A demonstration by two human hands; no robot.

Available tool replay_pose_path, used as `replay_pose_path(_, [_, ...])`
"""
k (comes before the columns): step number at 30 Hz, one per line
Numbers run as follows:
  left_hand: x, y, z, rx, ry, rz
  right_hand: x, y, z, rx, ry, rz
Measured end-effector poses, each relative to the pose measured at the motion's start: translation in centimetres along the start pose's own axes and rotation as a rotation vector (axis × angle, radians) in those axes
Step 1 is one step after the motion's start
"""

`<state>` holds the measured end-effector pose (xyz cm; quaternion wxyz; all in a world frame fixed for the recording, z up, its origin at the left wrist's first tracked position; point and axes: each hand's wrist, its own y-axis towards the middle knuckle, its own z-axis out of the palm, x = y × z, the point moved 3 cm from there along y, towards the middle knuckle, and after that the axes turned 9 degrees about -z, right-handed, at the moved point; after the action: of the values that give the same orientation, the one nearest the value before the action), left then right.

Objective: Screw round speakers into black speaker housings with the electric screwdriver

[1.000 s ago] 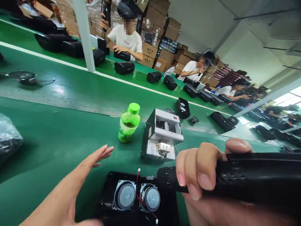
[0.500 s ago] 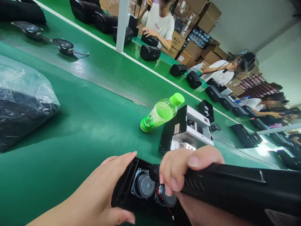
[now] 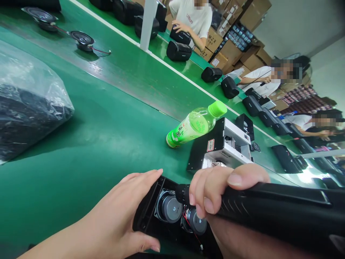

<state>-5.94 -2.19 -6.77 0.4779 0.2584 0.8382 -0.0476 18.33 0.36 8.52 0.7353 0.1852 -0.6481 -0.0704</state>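
My left hand grips the left end of a black speaker housing, thumb on the near side and fingers on the far side. Two round speaker drivers sit in the housing, with a thin red and black wire and small white plug hanging by them. Wrapped in my right hand is a black electric screwdriver. Its front end points down at the upper edge of the drivers, and the tip is hidden from me.
A green tea bottle stands beyond the housing, beside a black and white machine. On the left lies a clear plastic bag with dark contents. Loose speaker drivers and black speakers line the belt; co-workers sit across.
The whole view has shifted slightly, so the bench things appear further right. Both hands keep their hold, and the screwdriver stays over the drivers.
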Motion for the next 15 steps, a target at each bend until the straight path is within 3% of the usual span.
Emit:
replay_pose_path(8, [0.3,0.0,-0.1,0.005,-0.009,-0.016,-0.1,0.5,0.3,0.031,0.029,-0.028])
replay_pose_path(15, [1.0,-0.6,1.1,-0.069,-0.041,-0.029,-3.0,1.3,2.1,-0.125,0.107,-0.29])
